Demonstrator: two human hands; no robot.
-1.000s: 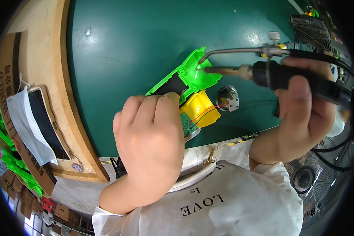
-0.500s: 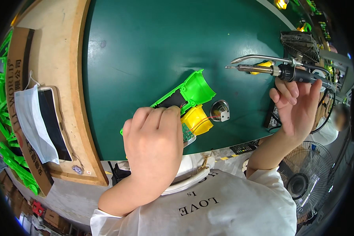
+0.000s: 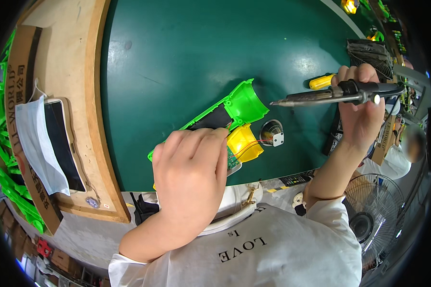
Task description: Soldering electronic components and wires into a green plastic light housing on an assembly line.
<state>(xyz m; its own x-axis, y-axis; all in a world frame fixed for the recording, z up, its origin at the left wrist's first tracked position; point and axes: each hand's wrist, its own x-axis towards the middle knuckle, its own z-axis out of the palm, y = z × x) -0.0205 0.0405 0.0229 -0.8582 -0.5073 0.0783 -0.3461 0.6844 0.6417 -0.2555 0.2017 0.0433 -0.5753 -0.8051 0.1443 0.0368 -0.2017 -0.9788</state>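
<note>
My left hand [image 3: 189, 167] is closed over a green plastic lamp housing half [image 3: 246, 105] with a black block [image 3: 210, 118] inside, and its fingertips press near a red wire. Just below, partly under the hand, lie a yellow housing part [image 3: 245, 144] and a green circuit board [image 3: 232, 161]. Red wires run from there to a round reflector [image 3: 272, 131] with a white plate at its side. My right hand [image 3: 359, 105] grips a soldering iron [image 3: 321, 97] with a metal tube alongside. Its tip points left, above the reflector and apart from the green housing.
A yellow cylindrical piece [image 3: 322, 82] lies beyond the iron on the green table [image 3: 177, 52]. At left, a wooden tray [image 3: 93, 95] holds a phone [image 3: 62, 143] and a face mask [image 3: 42, 143]. Farther left is a carton of green housings. A fan [image 3: 373, 225] stands at lower right.
My right hand has turned the soldering iron over and closed its fingers round the handle; the tip has dropped nearer the green housing. My left hand stays on the housing, shifted slightly.
</note>
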